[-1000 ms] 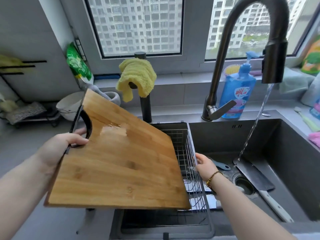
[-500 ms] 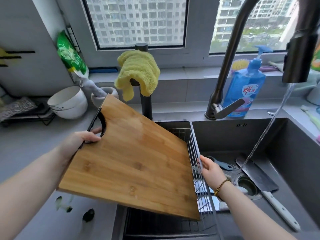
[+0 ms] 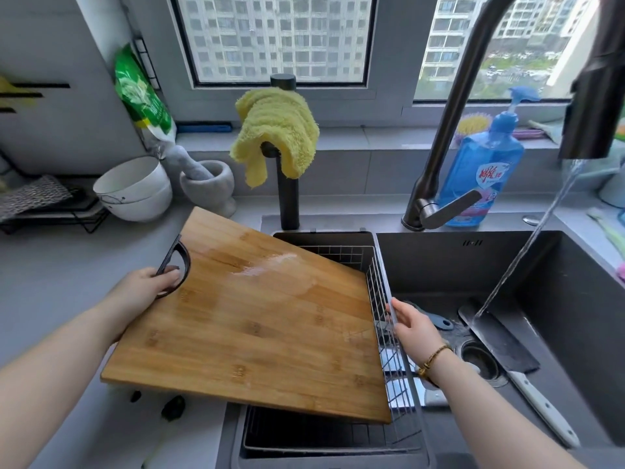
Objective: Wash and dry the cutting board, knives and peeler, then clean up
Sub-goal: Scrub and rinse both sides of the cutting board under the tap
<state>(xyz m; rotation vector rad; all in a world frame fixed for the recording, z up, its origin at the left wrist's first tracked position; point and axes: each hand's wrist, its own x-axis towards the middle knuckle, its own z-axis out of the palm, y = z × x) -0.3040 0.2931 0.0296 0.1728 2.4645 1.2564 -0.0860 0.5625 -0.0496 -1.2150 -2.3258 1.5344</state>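
Grip of the left hand (image 3: 142, 289) on the cutting board (image 3: 257, 330), fingers curled into the dark-rimmed handle hole at the corner nearest that hand. Wooden slab stretching away to the right of the left hand, tilted, its right end over the wire basket (image 3: 378, 275), a wet sheen on the top face. Right hand (image 3: 414, 328) just past the board's right edge, apart from it, fingers closed on the basket's top rim. Beyond the right hand, down in the sink (image 3: 575, 316): peeler (image 3: 436, 318) just beside the fingertips, cleaver (image 3: 500, 340) farther right by the drain, blade under the stream from the faucet (image 3: 449, 130). Yellow cloth (image 3: 274, 133) on a post well beyond both hands.
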